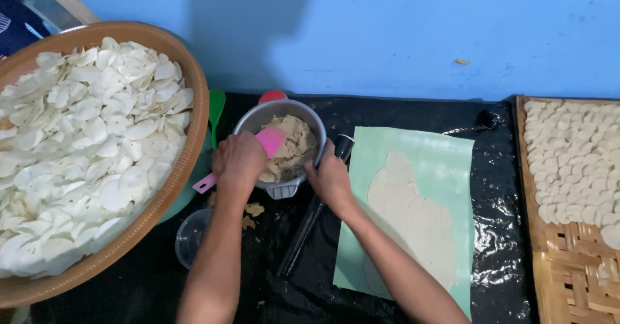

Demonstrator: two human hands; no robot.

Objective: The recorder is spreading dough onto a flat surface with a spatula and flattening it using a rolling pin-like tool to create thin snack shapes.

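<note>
Left hand (237, 162) gripping the pink silicone spatula (270, 141) mid-handle, fingers wrapped closed, blade pressing into the dough (292, 149) inside the small metal bowl (258, 116); handle tip (205, 184) poking out below the wrist. Right hand (330, 179) clamping the bowl's near right rim, thumb and fingers closed on the edge, steadying it. Bowl sitting near the back edge of the black plastic sheet (497, 233), about midway along it, and holding a tan, lumpy mass filling roughly half of it

Dough probably handling soft, sticky and fairly dense, tearing rather than lifting whole; best scooping from underneath with the blade rather than pinching. Spatula looking light and bendy at the blade, stiffer along the handle. Bowl rigid and likely slick at the rim, so gripping the edge firmly seeming wise

Dark rolling pin (313, 211) lying just right of the bowl, running toward the front edge. Pale green mat (445, 169) further right, carrying a thin rolled sheet of dough (407, 214). A few dough crumbs (252, 213) and a clear round lid (190, 239) resting in front of the bowl. Big round basket (197, 114) at the left edge heaping with thin white cut discs (90, 143); woven bamboo tray (562, 259) at the right edge holding more discs (575, 149) laid flat in rows
</note>
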